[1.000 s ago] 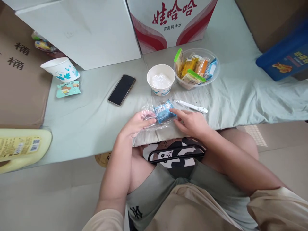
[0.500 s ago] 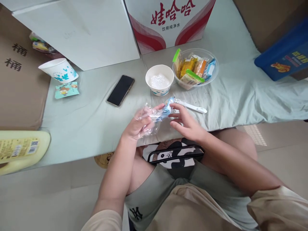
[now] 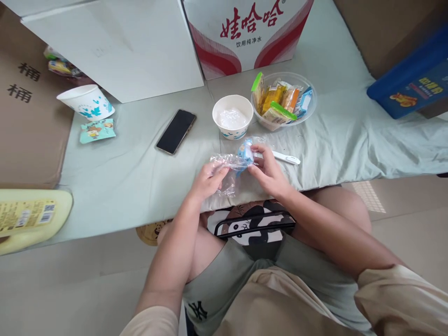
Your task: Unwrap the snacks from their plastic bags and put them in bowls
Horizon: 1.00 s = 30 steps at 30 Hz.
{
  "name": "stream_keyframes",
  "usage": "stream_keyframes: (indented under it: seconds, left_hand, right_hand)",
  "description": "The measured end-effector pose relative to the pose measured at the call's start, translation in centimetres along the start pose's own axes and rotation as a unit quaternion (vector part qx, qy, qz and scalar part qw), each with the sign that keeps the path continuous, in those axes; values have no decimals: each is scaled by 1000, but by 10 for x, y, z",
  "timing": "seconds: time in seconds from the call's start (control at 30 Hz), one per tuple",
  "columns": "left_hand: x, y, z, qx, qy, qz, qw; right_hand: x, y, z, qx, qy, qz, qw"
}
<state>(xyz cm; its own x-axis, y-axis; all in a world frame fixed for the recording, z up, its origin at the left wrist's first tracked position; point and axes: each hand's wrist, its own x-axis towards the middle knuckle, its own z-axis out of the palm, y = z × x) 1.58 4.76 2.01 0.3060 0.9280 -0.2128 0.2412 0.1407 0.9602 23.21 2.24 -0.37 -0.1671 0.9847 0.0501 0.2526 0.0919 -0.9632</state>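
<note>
My left hand [image 3: 209,179] pinches a crinkled clear plastic bag [image 3: 228,185] near the table's front edge. Within my right hand's [image 3: 268,170] fingers is a small blue-and-white snack packet [image 3: 245,151], with clear film around it that joins the bag. Partly behind my right hand lies a white-handled tool [image 3: 287,158]; its other end is hidden. Just beyond my hands stands a paper bowl [image 3: 232,100] with clear plastic film inside. To its right, touching or nearly so, a clear plastic bowl [image 3: 311,109] holds several wrapped snacks.
A phone [image 3: 176,131] lies left of the paper bowl. Farther left are another paper bowl [image 3: 86,100], tilted, and a teal packet [image 3: 98,131]. A white-and-red carton [image 3: 248,42] stands at the back, a blue container [image 3: 406,88] on the right, a yellow bottle [image 3: 38,217] at front left.
My left hand no longer has the film spread over it and now pinches the bag. My right fingers have closed around the blue-and-white packet.
</note>
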Motion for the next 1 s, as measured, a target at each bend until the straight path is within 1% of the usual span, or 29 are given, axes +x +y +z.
stream_keyframes:
  seconds: [0.1,0.2,0.27,0.33,0.4,0.53,0.67,0.73,0.8,0.87,0.93,1.0]
  left_hand:
    - [-5,5,6,-67,-36,-11,997]
    - [-3,12,8,-140,-54,-32,988]
    - [0,17,6,-173,-43,-59,982]
    - [2,21,3,-191,-3,-80,978]
    - [4,23,-1,-203,41,-89,974]
    - [7,21,-2,-235,115,-93,961]
    - [13,15,0,-249,183,-89,947]
    - [14,15,0,-240,188,-92,948]
    - [14,16,-1,-231,183,-88,952]
    - [13,19,-2,-225,174,-82,955]
    - [11,22,-3,-219,165,-81,958]
    - [10,24,-4,-217,159,-79,960]
  right_hand:
    - [-1,-5,-1,-18,-45,-20,999]
    - [0,-8,-1,-30,-88,-57,994]
    - [0,-8,0,-12,-96,-66,993]
    - [0,-7,0,18,-81,-60,995]
    - [0,-5,-2,25,-54,-59,997]
    - [-1,-1,-10,-42,10,-61,997]
    - [-3,-10,-19,-77,79,-82,991]
    - [-5,-24,-26,-94,128,-108,981]
    - [-8,-42,-38,-98,177,-135,970]
    - [-10,-61,-58,-90,244,-162,952]
    - [-9,-76,-84,-69,326,-202,921]
    - [0,-84,-112,-25,320,-196,926]
